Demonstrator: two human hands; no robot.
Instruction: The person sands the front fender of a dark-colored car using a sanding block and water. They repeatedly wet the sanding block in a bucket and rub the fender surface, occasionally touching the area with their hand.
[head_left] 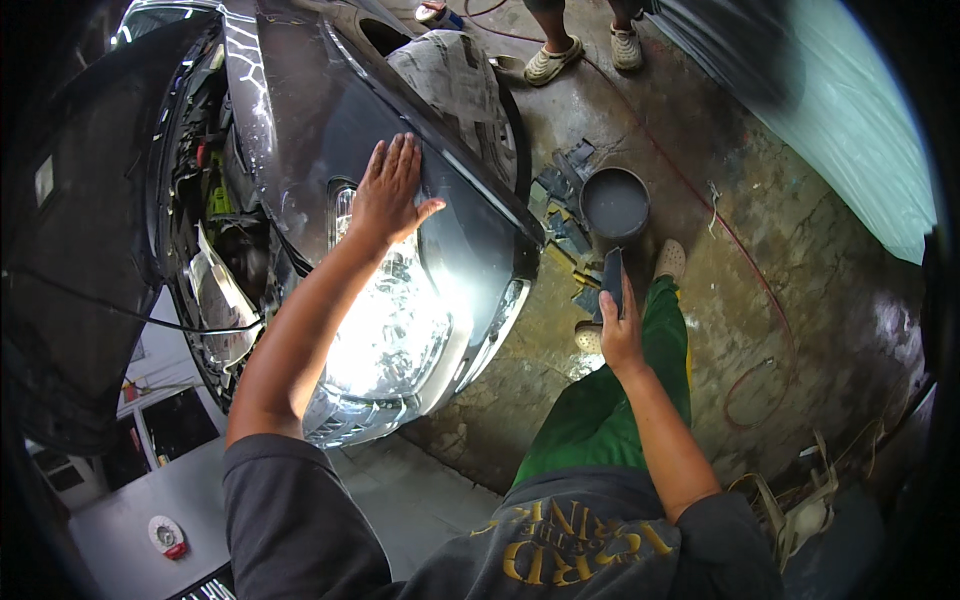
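My left hand [388, 192] lies flat on the dark grey painted panel of a car [465, 215], just above a brightly glaring headlight [385, 325]. Its fingers are stretched out and the thumb points to the right. Away from the car, in front of my right leg, my right hand [622, 335] grips a dark, flat, rectangular sanding block [613, 272] held on end. Just beyond the block a round dark bucket [615, 168] of greyish liquid stands on the floor. Beside it lie several dark and yellowish blocks and scraps [565, 225].
A covered wheel [450, 85] sits behind the panel. At left the hood [80, 200] is raised over the engine bay. A thin red hose [770, 285] crosses the wet concrete floor. Another person's feet in clogs [553, 62] stand at the top, near pale plastic sheeting [850, 120].
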